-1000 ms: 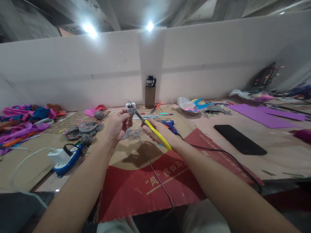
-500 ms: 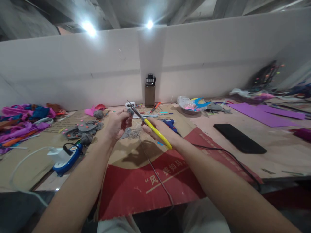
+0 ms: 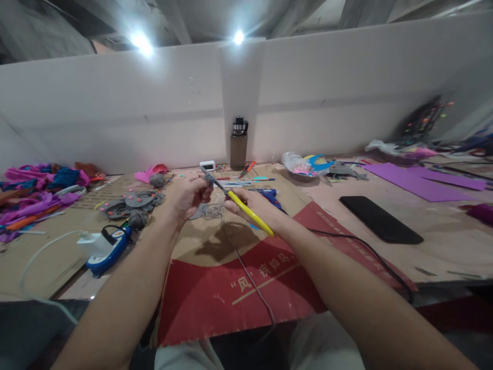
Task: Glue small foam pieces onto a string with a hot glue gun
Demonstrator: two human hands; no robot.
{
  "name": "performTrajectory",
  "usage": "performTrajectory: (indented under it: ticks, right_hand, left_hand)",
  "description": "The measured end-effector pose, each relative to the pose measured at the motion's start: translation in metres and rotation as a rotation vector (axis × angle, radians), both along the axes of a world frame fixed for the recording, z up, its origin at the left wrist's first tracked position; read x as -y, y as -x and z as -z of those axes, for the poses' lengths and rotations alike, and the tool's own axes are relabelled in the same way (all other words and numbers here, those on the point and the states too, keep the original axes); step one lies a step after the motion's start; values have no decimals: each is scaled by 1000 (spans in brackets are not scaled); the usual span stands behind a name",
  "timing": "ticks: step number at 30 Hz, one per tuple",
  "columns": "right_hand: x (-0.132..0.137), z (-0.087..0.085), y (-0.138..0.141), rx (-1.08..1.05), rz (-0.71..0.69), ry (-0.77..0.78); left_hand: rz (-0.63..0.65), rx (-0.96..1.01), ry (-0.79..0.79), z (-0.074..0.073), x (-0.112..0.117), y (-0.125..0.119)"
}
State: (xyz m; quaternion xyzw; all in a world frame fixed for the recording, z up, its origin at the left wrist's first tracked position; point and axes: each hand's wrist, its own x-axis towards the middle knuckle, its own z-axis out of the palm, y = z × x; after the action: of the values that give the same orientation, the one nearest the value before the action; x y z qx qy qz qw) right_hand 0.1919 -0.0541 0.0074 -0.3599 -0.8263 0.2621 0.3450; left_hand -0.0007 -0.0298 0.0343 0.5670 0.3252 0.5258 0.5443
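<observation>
My right hand (image 3: pixel 248 205) is closed around scissors with yellow handles (image 3: pixel 250 211); their blades point up and left. In my left hand (image 3: pixel 194 198), pinched between the fingertips, is a small grey piece (image 3: pixel 210 178), perhaps yarn or felt, too small to make out fully. The blades lie at this piece and look nearly closed. Below the hands is a loose tangle of grey yarn (image 3: pixel 212 210), and one strand (image 3: pixel 246 270) runs from it toward the near edge of the cardboard.
Red-printed cardboard (image 3: pixel 200 303) lies before me. A blue glue gun (image 3: pixel 269 194) rests behind my right hand, its black cable running right. A bottle (image 3: pixel 239 144) stands at the wall; a phone (image 3: pixel 379 220) lies right. A power strip (image 3: pixel 110 252) and grey felt pieces (image 3: pixel 134 203) are left.
The scissor blades have come together over the grey piece, having stood slightly apart before. My left hand has shifted slightly right.
</observation>
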Motion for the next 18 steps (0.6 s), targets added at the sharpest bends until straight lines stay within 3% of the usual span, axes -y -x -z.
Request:
performTrajectory:
  ticks: [18]
  right_hand:
    - [5, -6, -1, -3, -71, 33]
  left_hand:
    - [-25, 33, 52, -2, 0, -1]
